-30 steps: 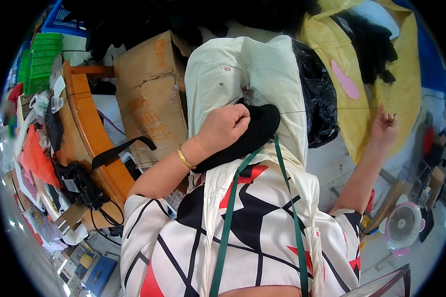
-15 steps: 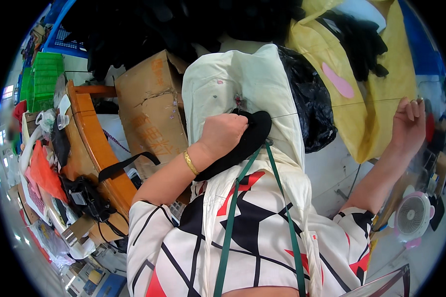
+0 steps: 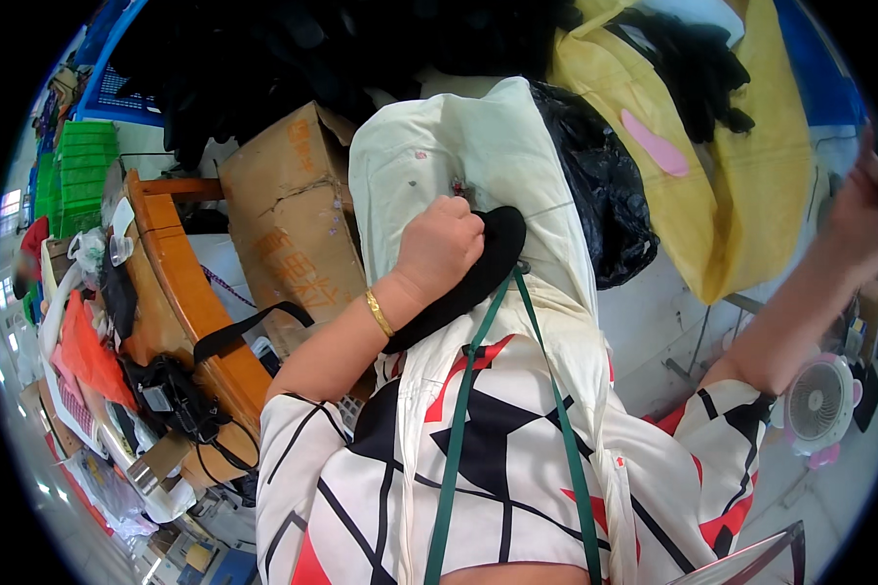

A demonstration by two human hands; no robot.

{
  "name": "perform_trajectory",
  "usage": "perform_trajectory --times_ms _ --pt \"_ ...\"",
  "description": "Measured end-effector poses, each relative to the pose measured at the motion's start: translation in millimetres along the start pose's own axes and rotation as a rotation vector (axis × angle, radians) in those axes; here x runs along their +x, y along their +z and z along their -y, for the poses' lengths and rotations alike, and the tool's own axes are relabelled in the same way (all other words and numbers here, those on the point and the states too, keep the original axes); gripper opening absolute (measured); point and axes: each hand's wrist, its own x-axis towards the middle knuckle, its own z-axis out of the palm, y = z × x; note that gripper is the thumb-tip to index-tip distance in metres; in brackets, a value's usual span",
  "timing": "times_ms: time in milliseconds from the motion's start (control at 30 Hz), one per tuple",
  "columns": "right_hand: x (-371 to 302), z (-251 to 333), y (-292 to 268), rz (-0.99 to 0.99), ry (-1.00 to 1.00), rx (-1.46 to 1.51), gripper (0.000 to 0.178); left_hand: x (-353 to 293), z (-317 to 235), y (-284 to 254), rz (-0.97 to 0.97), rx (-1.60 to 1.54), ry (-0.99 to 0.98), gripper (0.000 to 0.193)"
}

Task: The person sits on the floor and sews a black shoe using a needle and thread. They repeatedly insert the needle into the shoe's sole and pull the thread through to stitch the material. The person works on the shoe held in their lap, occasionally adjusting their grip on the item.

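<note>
My left hand (image 3: 442, 246), with a gold bracelet (image 3: 378, 313) at its wrist, is closed around a black, soft-looking, sole-shaped piece (image 3: 499, 244). That piece rests on the cream apron cloth (image 3: 400, 146) spread over my lap, its rounded end poking out past my fingers. Far out at the right edge, my right hand (image 3: 863, 200) is raised and smeared by motion. Whether its fingers hold anything does not show. A small dark-red detail (image 3: 458, 185) lies on the cloth just beyond my left knuckles.
Left of my lap stand a cardboard box (image 3: 288, 210) and a wooden chair (image 3: 166, 263) with a black bag (image 3: 171, 395). A black plastic bag (image 3: 605, 195) and a yellow sack (image 3: 761, 205) with black pieces are at right. A small white fan (image 3: 818, 402) sits below my right arm.
My right hand has swung outward to the right edge. Earlier a dark thread ran taut from the black piece to it; now the thread can hardly be made out. My left hand keeps its grip.
</note>
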Motion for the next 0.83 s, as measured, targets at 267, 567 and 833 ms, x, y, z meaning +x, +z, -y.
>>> perform_trajectory --times_ms 267,567,833 --pt "-181.9 0.1 148.8 1.168 -0.155 -0.354 0.013 -21.6 32.6 12.2 -0.007 -0.703 -0.471 0.017" --pt "-227.5 15.0 168.3 1.219 -0.023 -0.335 0.012 -25.6 38.3 15.6 0.021 -1.090 -0.734 0.011" --pt "-265.6 10.9 161.6 1.702 0.467 -0.403 0.052 -24.6 35.1 11.1 0.003 -1.164 -0.831 0.011"
